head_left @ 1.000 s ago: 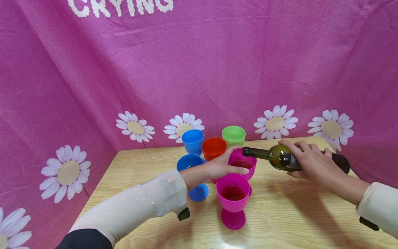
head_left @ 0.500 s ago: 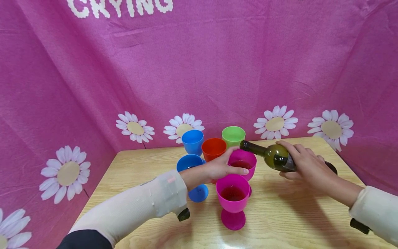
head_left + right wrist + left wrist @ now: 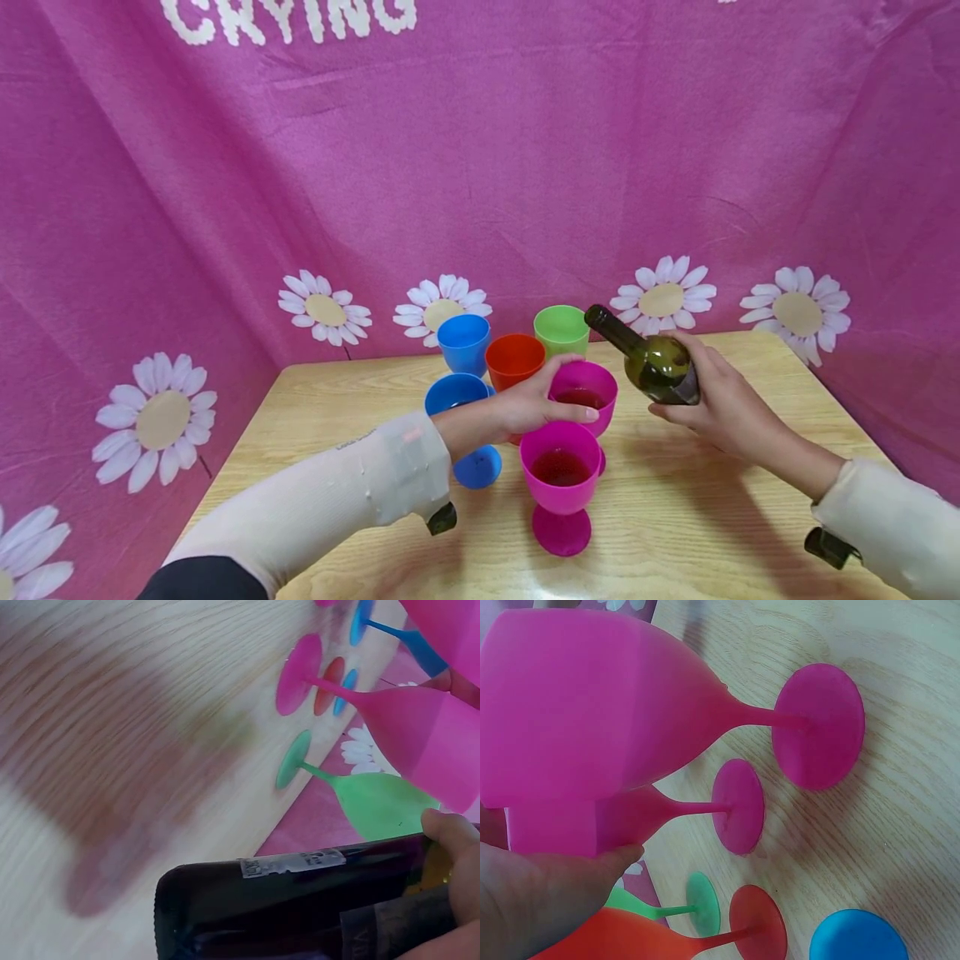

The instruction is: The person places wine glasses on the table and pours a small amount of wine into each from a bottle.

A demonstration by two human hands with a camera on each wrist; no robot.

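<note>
My left hand (image 3: pixel 536 400) grips the bowl of the farther pink plastic goblet (image 3: pixel 604 410), thumb in front and fingers behind. Dark red liquid sits inside it. My right hand (image 3: pixel 723 400) holds a dark green wine bottle (image 3: pixel 660 371), its neck angled up to the left and its mouth right of the green goblet (image 3: pixel 561 333). In the right wrist view the bottle's body (image 3: pixel 285 907) shows with a pale label strip; the tabletop lies beneath. A nearer pink goblet (image 3: pixel 561 492), also with red liquid, stands just in front of my left hand.
Left of the pink goblets stand a red goblet (image 3: pixel 513 354), a farther blue goblet (image 3: pixel 463 346) and a nearer blue goblet (image 3: pixel 455 387) partly hidden by my forearm. A pink daisy-printed cloth (image 3: pixel 480 167) hangs behind the wooden table (image 3: pixel 360 392).
The bottle has turned from nearly level to neck-up, its mouth lifting away from the farther pink goblet. My right hand has shifted left and its wrist has dropped. My left hand stays put.
</note>
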